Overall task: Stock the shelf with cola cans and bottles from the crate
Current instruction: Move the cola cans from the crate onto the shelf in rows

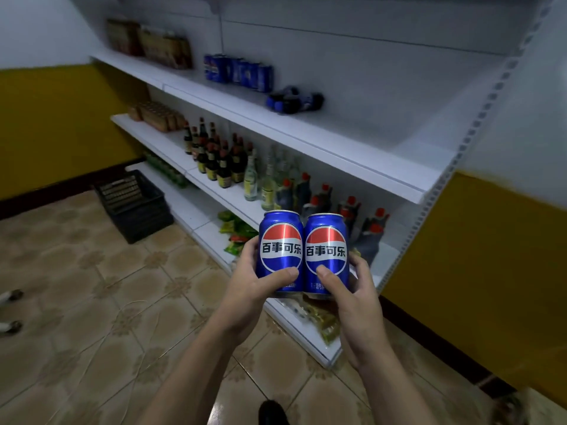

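My left hand point(254, 286) grips a blue cola can point(279, 240) and my right hand point(352, 292) grips a second blue cola can point(326, 240). The two cans are upright and touch side by side in front of the lower shelves. On the upper shelf point(306, 130) stands a row of several blue cola cans point(237, 72), and right of them lie cola bottles point(294, 99) on their sides. A dark plastic crate point(135, 204) sits on the tiled floor at the left, beside the shelf unit.
The middle shelf carries dark sauce bottles point(214, 157), clear bottles point(260, 179) and red-capped jugs point(362, 219). Snack packets point(236, 231) lie on the bottom shelf. Brown boxes point(153, 44) stand at the upper shelf's left end. Its right part is bare.
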`<state>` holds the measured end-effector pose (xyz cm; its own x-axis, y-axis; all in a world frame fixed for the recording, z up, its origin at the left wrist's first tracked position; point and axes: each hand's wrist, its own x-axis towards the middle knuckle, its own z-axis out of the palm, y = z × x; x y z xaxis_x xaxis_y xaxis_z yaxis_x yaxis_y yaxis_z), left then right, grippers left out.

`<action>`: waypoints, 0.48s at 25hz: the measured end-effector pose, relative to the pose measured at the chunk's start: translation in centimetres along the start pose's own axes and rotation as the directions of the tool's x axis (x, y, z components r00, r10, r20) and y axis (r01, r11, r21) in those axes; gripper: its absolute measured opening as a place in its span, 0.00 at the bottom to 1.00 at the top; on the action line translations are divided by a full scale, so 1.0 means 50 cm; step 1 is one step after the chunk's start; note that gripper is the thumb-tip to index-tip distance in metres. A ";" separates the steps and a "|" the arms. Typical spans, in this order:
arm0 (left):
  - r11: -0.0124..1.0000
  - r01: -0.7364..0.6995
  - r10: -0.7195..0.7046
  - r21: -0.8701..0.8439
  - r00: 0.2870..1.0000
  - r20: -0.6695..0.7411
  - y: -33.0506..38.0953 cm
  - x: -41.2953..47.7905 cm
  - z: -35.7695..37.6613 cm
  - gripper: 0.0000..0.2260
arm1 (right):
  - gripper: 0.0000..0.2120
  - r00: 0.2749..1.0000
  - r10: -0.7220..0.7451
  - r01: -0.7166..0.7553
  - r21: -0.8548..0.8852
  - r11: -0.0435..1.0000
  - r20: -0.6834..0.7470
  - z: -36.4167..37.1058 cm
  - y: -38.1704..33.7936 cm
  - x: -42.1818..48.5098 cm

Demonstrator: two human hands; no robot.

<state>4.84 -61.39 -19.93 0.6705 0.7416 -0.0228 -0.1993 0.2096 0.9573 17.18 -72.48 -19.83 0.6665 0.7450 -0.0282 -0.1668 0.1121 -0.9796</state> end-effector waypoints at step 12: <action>0.997 0.005 0.011 0.079 0.980 -0.196 0.066 0.352 -0.177 0.40 | 0.33 0.978 0.082 -0.103 0.099 0.990 0.190 0.191 0.056 0.418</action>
<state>9.66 -42.04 -19.73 0.5150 0.8544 -0.0687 -0.1387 0.1621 0.9770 23.71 -50.34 -21.26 0.5003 0.8629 -0.0706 -0.3054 0.0997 -0.9470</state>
